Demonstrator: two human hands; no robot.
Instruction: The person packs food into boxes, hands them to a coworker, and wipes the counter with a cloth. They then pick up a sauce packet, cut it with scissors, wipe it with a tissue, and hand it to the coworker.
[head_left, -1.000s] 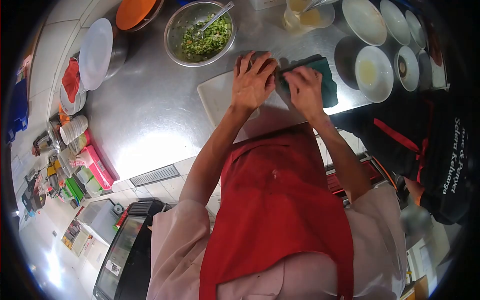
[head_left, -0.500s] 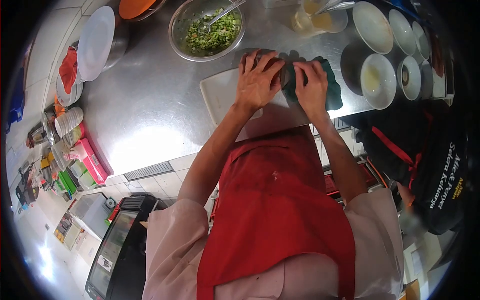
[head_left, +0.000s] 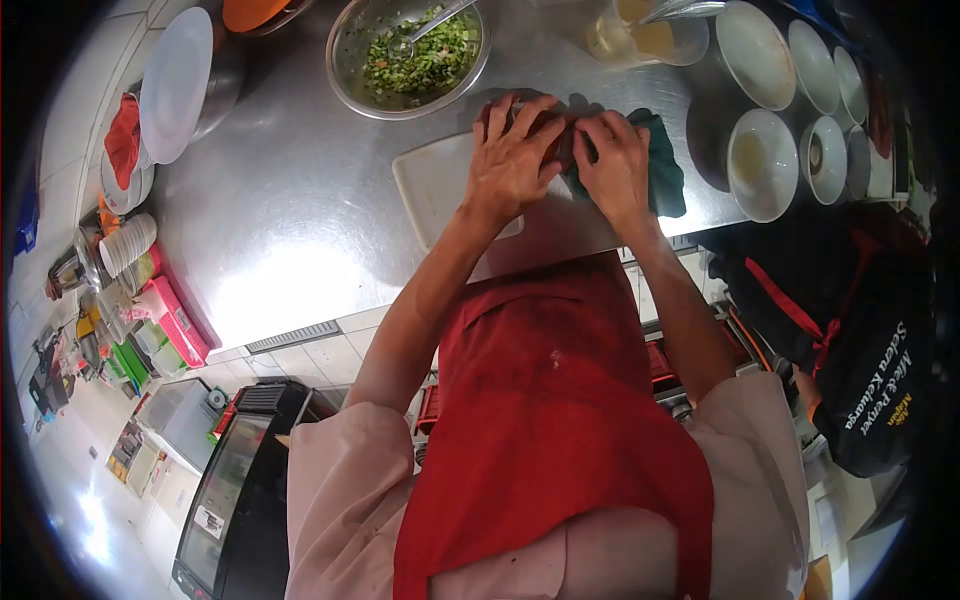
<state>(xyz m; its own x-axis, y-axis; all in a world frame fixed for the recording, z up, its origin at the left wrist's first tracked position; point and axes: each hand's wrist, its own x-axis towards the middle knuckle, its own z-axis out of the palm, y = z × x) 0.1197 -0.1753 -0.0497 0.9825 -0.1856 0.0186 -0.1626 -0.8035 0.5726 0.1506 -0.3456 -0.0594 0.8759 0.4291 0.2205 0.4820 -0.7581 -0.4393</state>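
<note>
Cutting board [head_left: 430, 190] lies on table [head_left: 290, 170], near front edge. L hand [head_left: 510, 160] is over board's R side, w/ a mostly hidden obj. [head_left: 553, 150] under its fingers; R hand [head_left: 615, 165] is just R, over cloth's [head_left: 667, 175] L side. Mixing bowl [head_left: 343, 85] sits behind board, w/ chopped veg [head_left: 420, 68] & spoon [head_left: 442, 20] in it. Jug [head_left: 655, 42] stands behind cloth; bowls [head_left: 762, 190] are far R, plate [head_left: 177, 85] far L.
</note>
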